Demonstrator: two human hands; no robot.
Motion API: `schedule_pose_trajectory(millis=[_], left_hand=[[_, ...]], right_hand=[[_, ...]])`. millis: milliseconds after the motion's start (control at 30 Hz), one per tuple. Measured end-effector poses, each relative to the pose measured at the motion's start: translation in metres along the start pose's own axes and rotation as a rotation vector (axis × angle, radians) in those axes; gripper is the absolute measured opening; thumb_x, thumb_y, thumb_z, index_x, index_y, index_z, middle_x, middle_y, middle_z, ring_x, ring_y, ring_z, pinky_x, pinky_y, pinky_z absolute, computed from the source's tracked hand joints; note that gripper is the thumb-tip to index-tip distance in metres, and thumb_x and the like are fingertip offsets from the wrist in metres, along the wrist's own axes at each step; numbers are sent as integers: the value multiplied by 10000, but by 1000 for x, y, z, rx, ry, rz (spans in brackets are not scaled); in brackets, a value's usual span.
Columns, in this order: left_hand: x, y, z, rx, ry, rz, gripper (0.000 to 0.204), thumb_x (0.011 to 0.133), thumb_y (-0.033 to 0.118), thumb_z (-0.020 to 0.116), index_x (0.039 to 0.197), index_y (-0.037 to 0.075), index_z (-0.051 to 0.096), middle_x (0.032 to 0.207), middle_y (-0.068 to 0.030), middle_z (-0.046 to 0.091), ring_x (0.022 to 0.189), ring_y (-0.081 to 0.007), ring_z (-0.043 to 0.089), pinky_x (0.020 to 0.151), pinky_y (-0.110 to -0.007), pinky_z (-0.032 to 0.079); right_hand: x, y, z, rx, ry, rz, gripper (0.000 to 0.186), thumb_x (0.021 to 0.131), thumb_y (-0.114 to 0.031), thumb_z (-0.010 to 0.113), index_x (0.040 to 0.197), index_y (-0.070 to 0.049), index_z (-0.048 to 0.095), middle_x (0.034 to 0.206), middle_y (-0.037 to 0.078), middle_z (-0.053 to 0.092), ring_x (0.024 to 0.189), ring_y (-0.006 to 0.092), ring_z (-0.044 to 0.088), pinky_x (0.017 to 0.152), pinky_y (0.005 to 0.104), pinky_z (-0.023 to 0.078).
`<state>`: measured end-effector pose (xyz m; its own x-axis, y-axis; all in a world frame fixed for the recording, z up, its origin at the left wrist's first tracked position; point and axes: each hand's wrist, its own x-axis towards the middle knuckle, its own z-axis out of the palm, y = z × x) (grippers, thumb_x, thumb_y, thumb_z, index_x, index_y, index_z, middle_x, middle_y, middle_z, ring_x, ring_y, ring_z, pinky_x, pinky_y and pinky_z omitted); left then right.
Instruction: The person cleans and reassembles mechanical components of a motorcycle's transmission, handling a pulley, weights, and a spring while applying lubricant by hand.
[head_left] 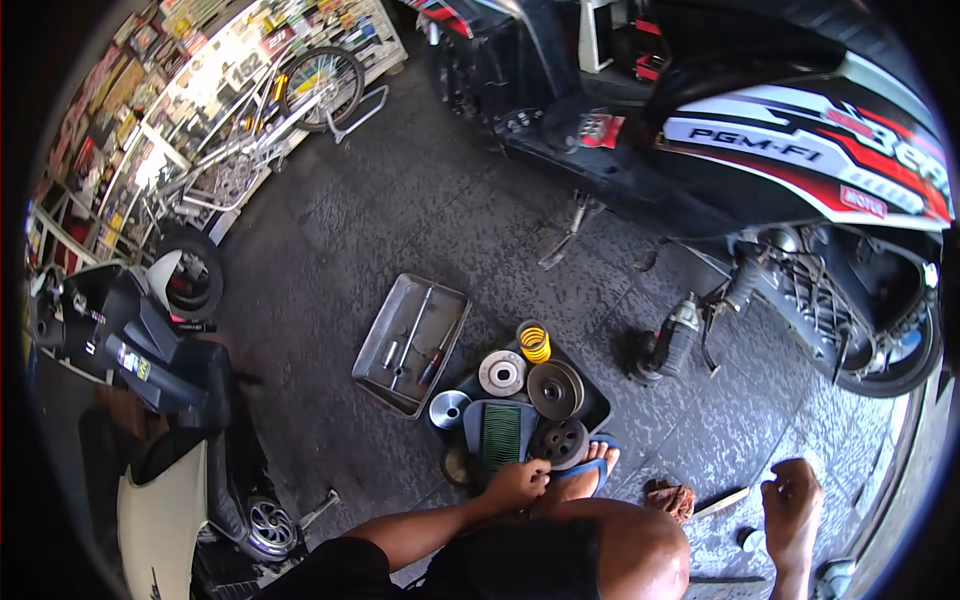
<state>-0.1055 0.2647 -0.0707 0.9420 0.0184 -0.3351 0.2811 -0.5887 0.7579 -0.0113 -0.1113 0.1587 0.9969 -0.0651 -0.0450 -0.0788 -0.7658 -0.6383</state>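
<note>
My left hand (515, 485) is at the front of a parts tray (597, 405), fingers closed by a dark clutch bell (561, 442); what it grips is hidden. Around it are a green air filter (500, 435), yellow spring (535, 344), bronze pulley (555, 390), pale disc (502, 370) and silver disc (449, 409). My right hand (793, 500) is raised at the lower right, fingers curled, contents unclear, near a wooden-handled tool (722, 501) and stained rag (670, 497). A metal tray (385, 340) with a wrench and screwdriver lies left of the parts.
A red, white and black scooter (770, 120) stands upper right, above a power tool (670, 340). Another scooter (165, 400) is at left. A cluttered rack (175, 120) with a wheel lines the upper left. My sandalled foot (585, 475) rests beside the parts.
</note>
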Motion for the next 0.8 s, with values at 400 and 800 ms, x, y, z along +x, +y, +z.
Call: schedule_pose_trajectory(millis=[400, 800], left_hand=[[100, 77, -40, -47, 443, 177, 351, 925, 315, 695, 705, 45, 652, 600, -173, 620, 585, -362, 641, 517, -448, 451], [120, 195, -44, -169, 187, 475, 310, 941, 285, 676, 779, 21, 651, 610, -139, 613, 541, -237, 623, 532, -366, 464]], right_hand=[[-18, 82, -28, -133, -181, 135, 219, 899, -278, 720, 970, -72, 703, 906, 157, 733, 855, 290, 710, 741, 413, 539], [-4, 32, -41, 12, 158, 56, 200, 817, -170, 748, 777, 23, 714, 691, 185, 699, 623, 288, 694, 578, 400, 508]])
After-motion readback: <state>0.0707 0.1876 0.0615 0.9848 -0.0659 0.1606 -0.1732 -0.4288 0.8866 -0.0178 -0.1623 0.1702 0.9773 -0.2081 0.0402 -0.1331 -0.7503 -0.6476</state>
